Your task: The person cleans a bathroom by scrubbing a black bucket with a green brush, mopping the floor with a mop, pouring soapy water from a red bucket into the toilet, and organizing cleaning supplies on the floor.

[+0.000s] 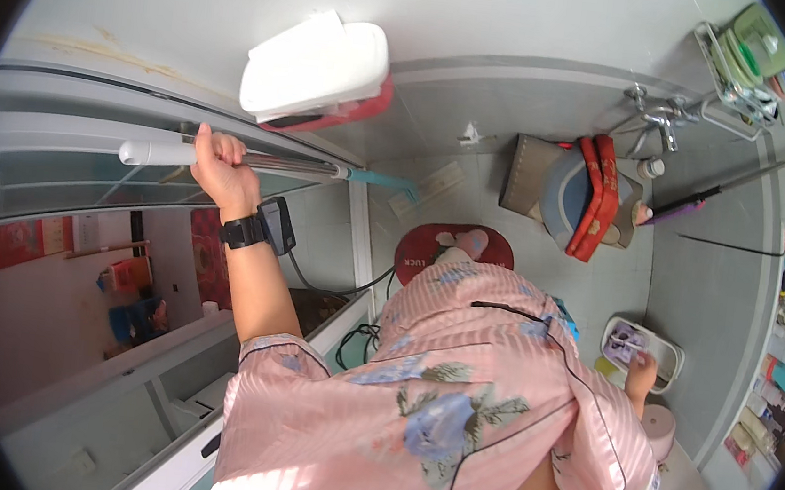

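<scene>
My left hand (226, 165) is wrapped around the pole of a long-handled cleaning tool (294, 166), close to its white end grip. The pole is metal, with a teal lower section (381, 179) slanting down towards the tiled floor. Whatever head it has is hard to make out. A black device is strapped to my left wrist. Low on the other side, my right hand (642, 374) hangs with bent fingers beside a white plastic bin (672, 360) with lilac items in it. Whether those fingers hold anything is unclear.
A red oval mat (410, 247) lies by my feet. Beyond it, a red cloth strip (599, 201) rests over a grey and blue mat (530, 173). A wall faucet (663, 121) and wire rack (724, 71) are at far right. A tissue box (320, 71) hangs above the sliding-door frame (358, 234).
</scene>
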A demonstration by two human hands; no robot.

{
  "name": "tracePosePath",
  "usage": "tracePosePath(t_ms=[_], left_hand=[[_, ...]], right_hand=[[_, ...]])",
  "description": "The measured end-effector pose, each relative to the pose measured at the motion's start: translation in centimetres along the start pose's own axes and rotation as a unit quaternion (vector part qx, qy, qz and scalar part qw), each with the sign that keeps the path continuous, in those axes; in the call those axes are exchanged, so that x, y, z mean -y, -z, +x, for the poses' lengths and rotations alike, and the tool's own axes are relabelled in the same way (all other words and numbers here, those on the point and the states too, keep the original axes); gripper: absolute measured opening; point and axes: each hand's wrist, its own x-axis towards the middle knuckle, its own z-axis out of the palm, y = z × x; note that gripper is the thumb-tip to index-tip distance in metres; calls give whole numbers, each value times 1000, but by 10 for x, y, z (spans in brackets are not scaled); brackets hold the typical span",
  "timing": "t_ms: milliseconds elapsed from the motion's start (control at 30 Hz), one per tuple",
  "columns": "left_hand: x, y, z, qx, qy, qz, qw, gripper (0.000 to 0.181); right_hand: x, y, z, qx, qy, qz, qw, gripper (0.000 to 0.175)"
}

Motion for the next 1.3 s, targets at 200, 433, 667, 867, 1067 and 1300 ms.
tracePosePath(t_ms=[200,433,667,867,1067,1300], left_hand=[[-18,-21,-44,95,-23,-8,995,46],[-13,-39,-91,249,-44,39,967,15],[-61,-58,-157,469,-31,76,879,32],[-69,-64,-173,499,-71,104,858,20],[-94,-20,-169,388,-82,96,913,18],[-129,29,-141,370,-74,122,918,14]], right_hand=[[101,41,59,-15,137,72,988,22],[296,1,97,174,314,202,911,33],[531,-40,12,185,594,385,681,75],[597,-66,-42,296,436,466,711,24],[626,-86,-92,326,492,369,718,26],[657,-75,-133,391,545,330,664,22]])
